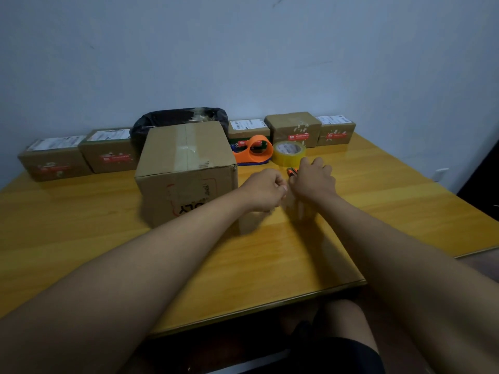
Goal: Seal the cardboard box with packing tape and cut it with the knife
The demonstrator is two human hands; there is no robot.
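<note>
A brown cardboard box (186, 171) stands on the wooden table (270, 252), its top flaps closed with clear tape along the seam. To its right lie an orange tape dispenser (255, 152) and a yellowish tape roll (289, 152). My right hand (313, 180) is closed around an orange and black knife (292, 171), whose tip pokes out by the thumb. My left hand (266, 188) is curled into a loose fist just left of it, almost touching; whether it pinches anything is unclear. Both hands hover right of the box.
Several smaller taped parcels (55, 159) (294, 128) line the back edge against the wall. A black bag-lined bin (179, 118) sits behind the big box. The table's front edge (259, 306) runs near my knees.
</note>
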